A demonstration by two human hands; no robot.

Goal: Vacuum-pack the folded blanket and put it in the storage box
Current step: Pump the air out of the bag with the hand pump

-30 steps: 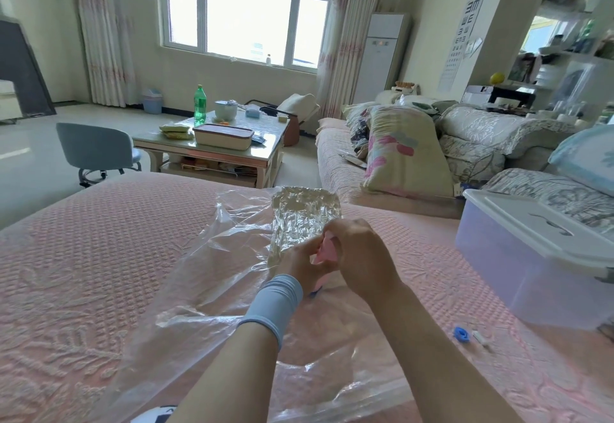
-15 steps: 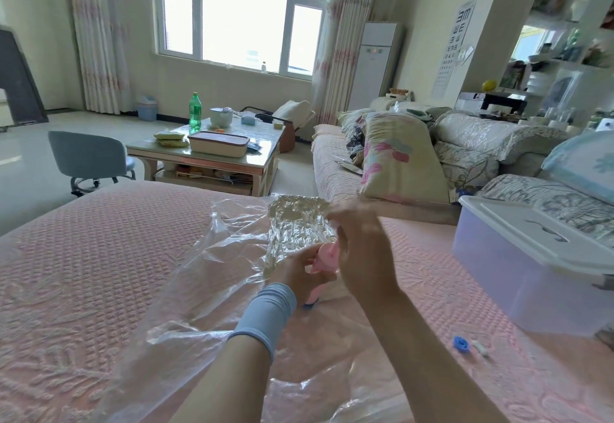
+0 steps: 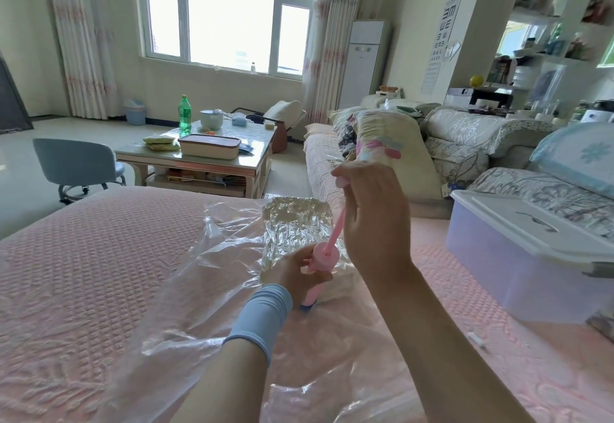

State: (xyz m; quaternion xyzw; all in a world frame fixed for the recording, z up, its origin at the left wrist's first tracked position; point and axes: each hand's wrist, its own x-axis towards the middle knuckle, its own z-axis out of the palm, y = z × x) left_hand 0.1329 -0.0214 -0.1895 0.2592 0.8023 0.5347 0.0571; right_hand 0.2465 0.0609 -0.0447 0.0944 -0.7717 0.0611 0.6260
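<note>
Plunger (image 3: 336, 227) higher — right grip (image 3: 372, 213) above pump (image 3: 319, 264)

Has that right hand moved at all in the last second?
Yes. The right hand has risen, away from the pink pump body that the left hand holds on the vacuum bag, drawing the plunger rod out.

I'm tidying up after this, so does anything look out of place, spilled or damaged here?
A small white piece lies loose on the bedspread, just in front of the storage box. It looks stray. Nothing appears spilled or damaged.
</note>
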